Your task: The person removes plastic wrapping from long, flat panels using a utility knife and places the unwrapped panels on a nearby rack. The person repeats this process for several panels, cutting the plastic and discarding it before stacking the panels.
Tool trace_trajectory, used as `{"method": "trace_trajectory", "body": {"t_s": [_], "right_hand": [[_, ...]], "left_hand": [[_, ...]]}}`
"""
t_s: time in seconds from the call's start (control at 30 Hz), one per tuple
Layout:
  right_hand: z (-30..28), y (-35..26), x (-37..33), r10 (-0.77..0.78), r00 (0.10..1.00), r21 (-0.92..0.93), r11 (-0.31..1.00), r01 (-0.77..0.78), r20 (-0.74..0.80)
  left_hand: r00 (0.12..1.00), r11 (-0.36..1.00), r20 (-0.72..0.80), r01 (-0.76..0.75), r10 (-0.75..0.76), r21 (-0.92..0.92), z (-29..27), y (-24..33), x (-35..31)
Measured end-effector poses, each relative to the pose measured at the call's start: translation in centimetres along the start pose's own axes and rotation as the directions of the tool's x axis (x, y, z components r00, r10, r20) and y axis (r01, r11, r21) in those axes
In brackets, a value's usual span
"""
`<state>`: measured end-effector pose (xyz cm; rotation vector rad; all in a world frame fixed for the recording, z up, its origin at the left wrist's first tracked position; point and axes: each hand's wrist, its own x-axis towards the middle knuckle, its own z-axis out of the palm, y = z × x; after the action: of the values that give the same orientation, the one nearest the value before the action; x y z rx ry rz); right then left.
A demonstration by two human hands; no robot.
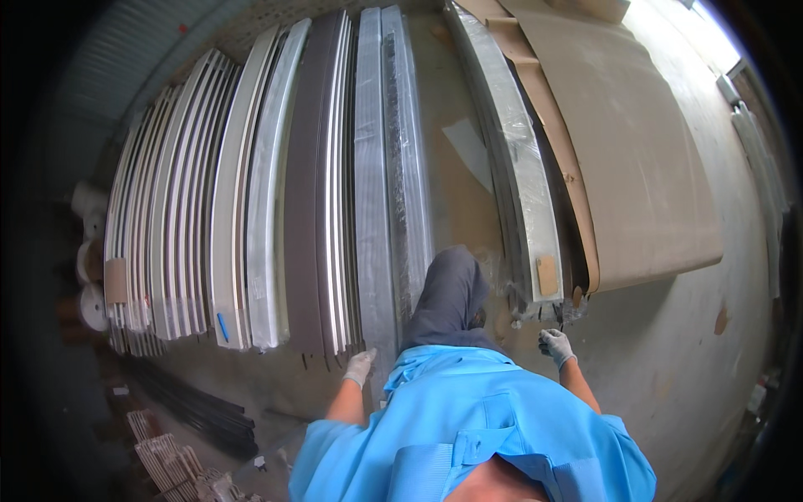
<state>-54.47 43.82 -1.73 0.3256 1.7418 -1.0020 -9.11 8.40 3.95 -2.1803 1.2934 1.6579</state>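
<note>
Just right of frame centre, the right hand (555,345) (gloved, pale) sits at the near end of a plastic-wrapped bundle of long metal profiles (519,167). Fingers curl toward loose wrap at the bundle's end; whether they actually pinch anything, I cannot tell. Bundle's long axis runs away from the person, from that end up toward the upper middle of the frame, so it lies ahead of and slightly left of the right hand. Left hand (360,366) (also gloved) rests at the near end of a second wrapped bundle (374,167) left of the person's dark-trousered leg (452,293); grip not readable. Right hand is the nearer to the first bundle. Brown board (644,159) lies just beside it, to the right, on the concrete floor (686,351).
</note>
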Motion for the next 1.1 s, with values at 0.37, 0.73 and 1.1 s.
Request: {"method": "trace_trajectory", "body": {"t_s": [0.37,0.73,1.1], "right_hand": [[-2.5,-22.4,11.7,-0.165,0.974,0.140,0.972,0.187,-0.153],[3.5,-47.6,21.7,-0.166,0.983,0.066,0.983,0.171,-0.081],[2.5,-67.7,34.8,-0.032,0.999,-0.328,0.944,0.029,-0.004]], "left_hand": [[0.985,0.981,0.150,-0.053,0.082,-0.188,9.0,24.4,13.9],[0.965,0.934,0.072,-0.225,0.253,-0.277,6.2,52.7,20.3],[0.997,0.874,0.071,0.056,-0.025,-0.482,11.1,63.0,29.4]]}}
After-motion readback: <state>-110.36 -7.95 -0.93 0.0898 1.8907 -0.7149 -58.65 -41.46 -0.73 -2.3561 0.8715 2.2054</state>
